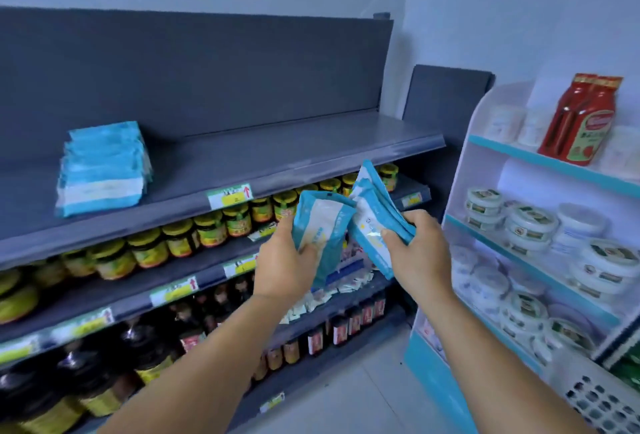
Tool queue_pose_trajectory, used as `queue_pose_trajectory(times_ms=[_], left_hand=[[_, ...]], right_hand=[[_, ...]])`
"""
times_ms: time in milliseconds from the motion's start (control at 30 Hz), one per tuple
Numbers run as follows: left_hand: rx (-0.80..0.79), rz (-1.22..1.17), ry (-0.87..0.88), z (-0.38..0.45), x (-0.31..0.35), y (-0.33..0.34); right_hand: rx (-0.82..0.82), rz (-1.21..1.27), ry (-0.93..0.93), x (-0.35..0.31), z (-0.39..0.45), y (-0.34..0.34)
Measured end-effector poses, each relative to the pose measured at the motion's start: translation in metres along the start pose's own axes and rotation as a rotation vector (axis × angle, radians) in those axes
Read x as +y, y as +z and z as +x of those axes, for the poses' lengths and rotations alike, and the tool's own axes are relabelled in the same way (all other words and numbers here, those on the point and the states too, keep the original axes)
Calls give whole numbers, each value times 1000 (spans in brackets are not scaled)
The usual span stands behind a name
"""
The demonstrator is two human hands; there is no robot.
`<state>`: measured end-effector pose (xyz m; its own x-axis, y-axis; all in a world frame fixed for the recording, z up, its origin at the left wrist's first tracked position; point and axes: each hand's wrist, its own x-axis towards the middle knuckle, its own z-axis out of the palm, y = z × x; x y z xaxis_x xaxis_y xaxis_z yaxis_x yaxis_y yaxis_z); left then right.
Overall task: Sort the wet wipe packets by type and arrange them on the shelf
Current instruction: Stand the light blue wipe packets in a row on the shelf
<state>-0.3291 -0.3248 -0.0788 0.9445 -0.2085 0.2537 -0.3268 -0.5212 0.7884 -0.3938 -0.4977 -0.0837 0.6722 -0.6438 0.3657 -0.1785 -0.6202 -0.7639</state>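
My left hand (282, 265) grips a blue and white wet wipe packet (320, 222) in front of the shelving. Beside it, my right hand (417, 248) holds a bunch of similar blue and white packets (375, 206), fanned upward and to the left. The two bundles almost touch at their tops. A row of blue and white wet wipe packets (102, 168) stands on the grey top shelf (277, 156) at its left end. The remainder of that shelf is bare.
Jars with yellow lids (207, 231) fill the shelf below, and dark bottles (145, 357) fill the lower ones. Small sachets (332, 289) lie on a shelf under my hands. A white and blue rack (540, 225) with tubs and a red sauce pack (581, 121) stands at right.
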Motion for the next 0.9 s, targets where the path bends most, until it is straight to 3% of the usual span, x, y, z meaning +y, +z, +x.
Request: queue_pose_trajectory(times_ms=[300,633,900], left_hand=[[157,98,-29,62,-27,-77],[213,308,-67,175,-42,-133],[67,776,-131,235,-51,-149]], right_hand=[[-81,54,-193,-77,50,69],[-226,91,-361,-142,157,156],[-447,-108,-444,-154,242,220]])
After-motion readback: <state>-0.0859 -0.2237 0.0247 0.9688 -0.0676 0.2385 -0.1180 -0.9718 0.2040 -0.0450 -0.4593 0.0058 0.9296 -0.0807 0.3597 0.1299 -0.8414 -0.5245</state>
